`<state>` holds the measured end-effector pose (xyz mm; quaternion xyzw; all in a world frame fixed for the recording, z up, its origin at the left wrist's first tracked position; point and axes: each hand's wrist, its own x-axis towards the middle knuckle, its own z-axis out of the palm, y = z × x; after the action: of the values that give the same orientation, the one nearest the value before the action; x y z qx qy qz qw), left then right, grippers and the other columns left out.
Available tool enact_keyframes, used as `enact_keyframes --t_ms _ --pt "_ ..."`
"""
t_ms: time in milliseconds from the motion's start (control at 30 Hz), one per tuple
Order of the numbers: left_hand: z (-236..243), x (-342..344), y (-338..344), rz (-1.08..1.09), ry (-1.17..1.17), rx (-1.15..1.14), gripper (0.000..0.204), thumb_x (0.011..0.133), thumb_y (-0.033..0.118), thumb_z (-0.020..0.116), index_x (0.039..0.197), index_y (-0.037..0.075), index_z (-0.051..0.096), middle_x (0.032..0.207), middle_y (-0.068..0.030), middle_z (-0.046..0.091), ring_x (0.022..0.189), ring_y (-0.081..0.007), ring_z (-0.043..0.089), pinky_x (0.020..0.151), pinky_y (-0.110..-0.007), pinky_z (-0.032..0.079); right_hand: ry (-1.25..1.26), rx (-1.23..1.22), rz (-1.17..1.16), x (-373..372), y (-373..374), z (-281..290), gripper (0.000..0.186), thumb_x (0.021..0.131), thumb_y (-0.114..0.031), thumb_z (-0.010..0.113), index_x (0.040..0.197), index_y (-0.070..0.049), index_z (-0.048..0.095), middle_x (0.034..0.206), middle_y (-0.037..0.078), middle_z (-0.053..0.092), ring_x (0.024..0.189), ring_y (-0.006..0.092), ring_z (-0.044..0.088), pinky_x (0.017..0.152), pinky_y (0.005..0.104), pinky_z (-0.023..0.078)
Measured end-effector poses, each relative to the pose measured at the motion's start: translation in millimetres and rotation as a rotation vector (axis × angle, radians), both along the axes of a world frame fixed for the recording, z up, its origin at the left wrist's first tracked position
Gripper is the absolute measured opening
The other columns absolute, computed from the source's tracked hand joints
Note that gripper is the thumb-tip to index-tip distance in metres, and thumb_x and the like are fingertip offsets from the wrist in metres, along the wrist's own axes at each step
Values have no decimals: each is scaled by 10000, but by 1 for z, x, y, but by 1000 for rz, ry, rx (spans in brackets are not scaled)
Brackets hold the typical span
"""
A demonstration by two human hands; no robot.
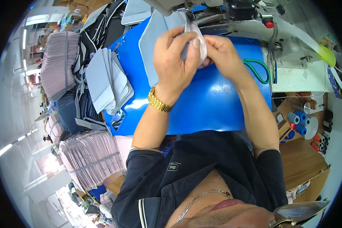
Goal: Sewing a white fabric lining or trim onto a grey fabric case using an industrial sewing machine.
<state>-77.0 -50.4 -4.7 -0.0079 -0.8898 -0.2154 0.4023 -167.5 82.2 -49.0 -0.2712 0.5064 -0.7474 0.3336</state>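
Observation:
Under the sewing machine head (239, 11), my left hand (176, 62) has its fingers curled over a light grey fabric panel (152, 45) and a white strip (197, 38) along it, thumb pressed on the strip. My right hand (222, 57) pinches the strip's lower part from the right, its fingertips partly hidden behind it. The strip runs up toward the needle area, where the contact point is too small to make out. Green-handled scissors (262, 78) lie just right of my right hand on the blue work surface (212, 106).
A stack of grey panels (102, 81) lies at the left edge, beside bundles of pink pieces (57, 60) and dark bundled pieces (68, 114). Thread spools (300, 127) sit low at the right. A red button (269, 24) is on the machine.

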Motion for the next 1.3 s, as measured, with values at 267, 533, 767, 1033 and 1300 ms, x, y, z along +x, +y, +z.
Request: enact_keyframes --t_ms 267,533,767,1033,1300 --pt "-2 -3 -21 -134 79 -30 373 879 83 724 1250 49 702 1248 -197 665 1092 -354 655 925 -428 539 262 181 29 -23 3 14 409 974 -335 710 721 -15 684 676 65 699 627 123 694 596 257 545" --pt "2 29 -23 -75 55 -339 637 759 -67 721 1376 67 638 1415 -198 576 1182 -353 611 999 -438 512 393 374 -162 -5 -1 41 470 914 -444 747 748 -4 755 655 101 724 576 134 688 568 282 521" --pt "38 24 -40 -115 -25 -752 375 802 113 707 1175 96 737 1237 -41 675 1112 -248 630 891 -363 497 287 325 -219 15 4 25 438 931 -397 731 812 22 769 701 122 747 630 171 715 609 325 537" --pt "32 28 -25 -156 -171 -628 333 806 133 716 1138 124 734 1019 12 663 1021 -216 609 885 -401 433 178 316 -207 31 -12 -26 403 946 -354 725 793 14 786 668 132 726 600 186 681 590 341 510" --pt "16 23 -20 -63 -121 -606 392 801 156 722 1193 147 738 1014 28 661 1007 -211 599 896 -399 411 204 177 -203 31 -23 -39 424 993 -333 679 809 39 766 675 108 725 647 137 689 600 311 522"
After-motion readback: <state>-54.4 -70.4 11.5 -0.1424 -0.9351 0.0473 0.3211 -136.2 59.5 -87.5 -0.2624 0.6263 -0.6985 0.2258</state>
